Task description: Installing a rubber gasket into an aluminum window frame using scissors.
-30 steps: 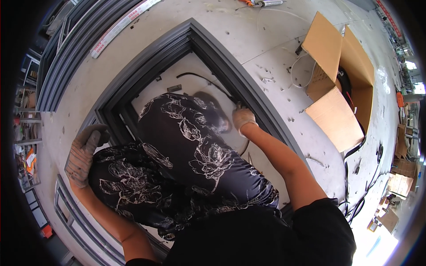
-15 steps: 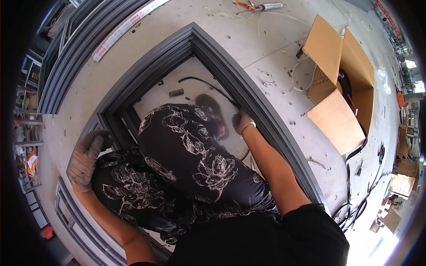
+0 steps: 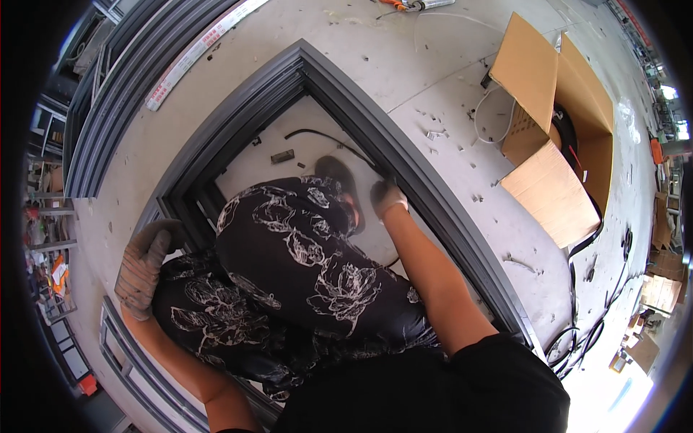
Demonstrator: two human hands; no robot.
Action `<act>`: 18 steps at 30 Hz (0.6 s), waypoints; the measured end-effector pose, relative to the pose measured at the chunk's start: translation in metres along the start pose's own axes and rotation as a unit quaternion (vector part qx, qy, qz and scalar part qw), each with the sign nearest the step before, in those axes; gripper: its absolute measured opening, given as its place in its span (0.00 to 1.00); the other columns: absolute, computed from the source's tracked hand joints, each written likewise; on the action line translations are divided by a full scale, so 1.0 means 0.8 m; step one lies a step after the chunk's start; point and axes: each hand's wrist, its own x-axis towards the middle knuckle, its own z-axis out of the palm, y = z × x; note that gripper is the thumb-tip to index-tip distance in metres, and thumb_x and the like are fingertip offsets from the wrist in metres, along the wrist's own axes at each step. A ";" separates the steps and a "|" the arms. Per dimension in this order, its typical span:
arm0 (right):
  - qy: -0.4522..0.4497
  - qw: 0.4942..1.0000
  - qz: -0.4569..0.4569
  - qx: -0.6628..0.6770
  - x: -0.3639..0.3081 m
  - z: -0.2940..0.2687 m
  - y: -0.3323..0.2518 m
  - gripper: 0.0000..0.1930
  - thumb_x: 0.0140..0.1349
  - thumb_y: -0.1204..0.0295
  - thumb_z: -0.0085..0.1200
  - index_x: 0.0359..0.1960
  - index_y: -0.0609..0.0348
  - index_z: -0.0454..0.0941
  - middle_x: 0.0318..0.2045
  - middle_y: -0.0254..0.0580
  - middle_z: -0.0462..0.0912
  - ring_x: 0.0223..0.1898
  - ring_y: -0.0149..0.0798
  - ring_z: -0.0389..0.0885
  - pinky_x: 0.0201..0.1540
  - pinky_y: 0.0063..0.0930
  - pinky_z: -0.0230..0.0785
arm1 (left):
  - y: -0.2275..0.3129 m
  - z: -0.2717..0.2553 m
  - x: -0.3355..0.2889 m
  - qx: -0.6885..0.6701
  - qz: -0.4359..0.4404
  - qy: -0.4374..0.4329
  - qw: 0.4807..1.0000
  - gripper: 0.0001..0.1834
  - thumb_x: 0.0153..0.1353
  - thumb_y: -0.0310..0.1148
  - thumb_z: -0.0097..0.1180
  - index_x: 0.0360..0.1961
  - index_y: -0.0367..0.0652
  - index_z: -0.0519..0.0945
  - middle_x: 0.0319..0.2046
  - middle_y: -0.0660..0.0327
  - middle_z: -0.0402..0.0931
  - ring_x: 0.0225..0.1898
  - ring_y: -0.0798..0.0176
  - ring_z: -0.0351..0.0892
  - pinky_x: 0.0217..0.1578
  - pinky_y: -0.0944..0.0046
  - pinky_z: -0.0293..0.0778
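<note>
A large dark grey metal frame (image 3: 422, 155) lies on the floor around my bent legs in patterned black trousers (image 3: 310, 252). My right hand (image 3: 388, 198), in a light glove with dark fingers, is closed at the inner edge of the frame's right side. A thin black rubber strip (image 3: 328, 135) curves across the floor inside the frame and runs up to those fingers; the grip itself is partly hidden. By the frame's left side, my gloved left hand (image 3: 144, 263) rests against my knee, thumb apart and fingers stretched forward, holding nothing visible.
An open cardboard box (image 3: 556, 144) with coiled black strip stands at right, a black strip trailing from it. Stacked grey profiles (image 3: 137, 79) lie far left, another frame (image 3: 126, 353) near left. A small dark block (image 3: 282, 156) sits inside the frame. Scraps litter the floor.
The view has shifted slightly. My right hand has turned a little at the frame's inner edge, with more of its dark fingers showing. My left hand stays by my knee.
</note>
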 end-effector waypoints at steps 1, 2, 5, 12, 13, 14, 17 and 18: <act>-0.002 1.000 0.007 0.004 0.007 0.019 0.008 0.19 0.55 0.67 0.49 0.48 0.59 0.75 0.50 0.47 0.75 0.57 0.44 0.70 0.61 0.34 0.55 | 0.003 0.004 0.006 0.021 0.015 -0.013 1.000 0.20 0.62 0.43 0.49 0.42 0.36 0.78 0.32 0.56 0.79 0.38 0.65 0.77 0.45 0.66 0.69; 0.048 0.995 0.045 0.071 0.023 0.039 -0.003 0.19 0.55 0.67 0.49 0.48 0.59 0.76 0.50 0.47 0.75 0.57 0.43 0.70 0.61 0.31 0.55 | 0.016 -0.006 -0.008 0.032 0.008 -0.005 0.999 0.20 0.62 0.43 0.49 0.42 0.36 0.78 0.32 0.56 0.79 0.38 0.65 0.77 0.45 0.66 0.69; 0.050 0.977 0.111 0.175 0.037 0.061 -0.015 0.20 0.56 0.66 0.49 0.49 0.59 0.74 0.52 0.48 0.73 0.57 0.42 0.69 0.60 0.27 0.56 | 0.019 -0.007 -0.018 0.007 -0.006 0.010 1.000 0.20 0.63 0.44 0.48 0.43 0.36 0.78 0.32 0.57 0.79 0.36 0.66 0.76 0.44 0.66 0.69; 0.057 0.909 0.254 0.325 0.123 0.189 0.004 0.23 0.55 0.66 0.53 0.52 0.60 0.72 0.56 0.46 0.71 0.59 0.40 0.68 0.60 0.27 0.59 | 0.012 0.017 0.021 -0.013 0.029 -0.011 0.999 0.20 0.63 0.43 0.48 0.42 0.36 0.78 0.31 0.58 0.79 0.35 0.66 0.76 0.42 0.66 0.69; 0.036 0.970 0.119 0.208 0.082 0.092 -0.040 0.23 0.54 0.65 0.54 0.51 0.60 0.73 0.54 0.47 0.72 0.58 0.41 0.69 0.60 0.27 0.59 | -0.006 -0.009 -0.015 0.021 -0.007 0.021 1.000 0.20 0.63 0.43 0.48 0.42 0.36 0.78 0.31 0.58 0.79 0.35 0.66 0.76 0.43 0.66 0.69; 0.014 0.986 0.070 0.150 0.034 0.054 -0.030 0.22 0.53 0.65 0.55 0.50 0.60 0.74 0.53 0.47 0.74 0.58 0.42 0.69 0.60 0.27 0.58 | -0.006 -0.009 -0.016 0.018 -0.011 0.018 1.000 0.20 0.63 0.43 0.48 0.42 0.36 0.78 0.31 0.58 0.79 0.35 0.66 0.76 0.43 0.66 0.69; -0.022 0.993 0.053 0.100 0.020 0.074 -0.010 0.26 0.50 0.59 0.59 0.49 0.61 0.75 0.50 0.46 0.76 0.56 0.43 0.71 0.60 0.28 0.58 | 0.013 -0.007 -0.016 0.028 0.018 -0.001 0.999 0.20 0.62 0.44 0.49 0.43 0.36 0.77 0.31 0.58 0.79 0.35 0.66 0.75 0.43 0.67 0.69; 0.002 0.936 0.157 0.313 0.037 0.101 -0.008 0.27 0.51 0.57 0.57 0.50 0.61 0.75 0.50 0.45 0.76 0.56 0.44 0.71 0.60 0.29 0.57 | 0.014 -0.005 -0.012 0.009 0.012 0.005 1.000 0.20 0.62 0.44 0.49 0.43 0.36 0.77 0.31 0.58 0.79 0.35 0.66 0.76 0.43 0.67 0.69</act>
